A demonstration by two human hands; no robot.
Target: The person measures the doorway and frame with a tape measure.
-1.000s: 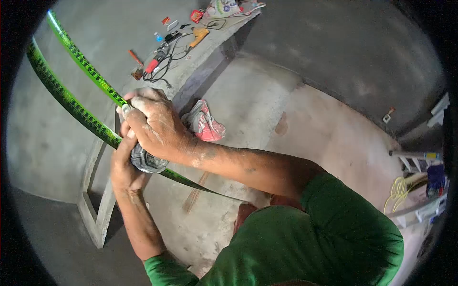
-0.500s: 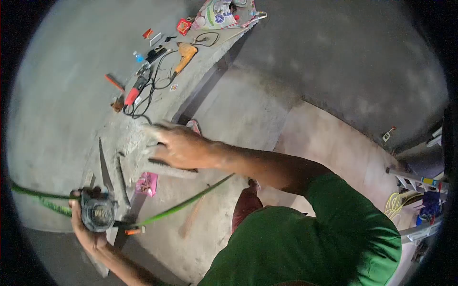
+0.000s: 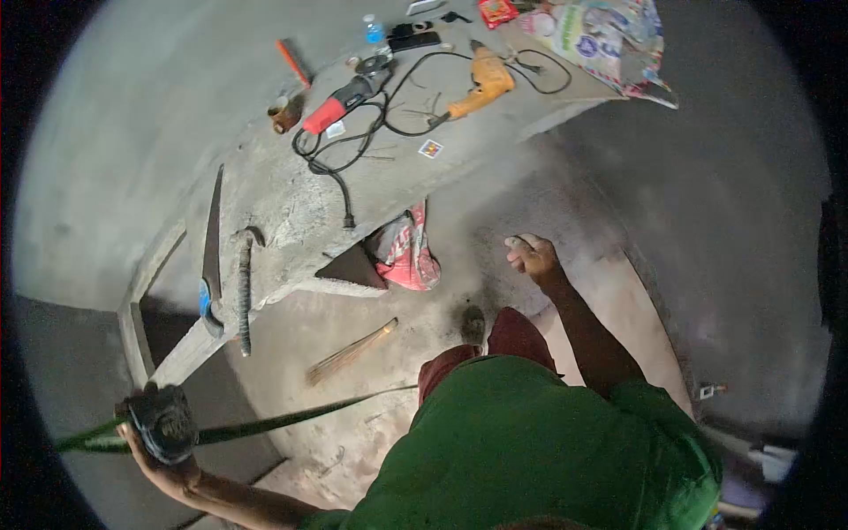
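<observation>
My left hand grips a black, round-faced device at the lower left. A green strap runs out from both sides of it. My right hand is in the air over the floor, apart from the ledge, its fingers curled in. Whether anything small sits in those fingers is hidden. Nearest my left hand on the concrete ledge lie a hand saw with a blue handle and a hammer-like tool with a wrapped handle.
Along the ledge are a red-and-black angle grinder, a yellow drill, black cords, a small bottle and a printed plastic bag. A red-and-white bag rests beside a triangular edge. A stick broom lies on the floor.
The view has swung, so the ledge tools appear further right. My right hand has drawn back from the ledge to over the floor. My left hand keeps its hold on the black device.
</observation>
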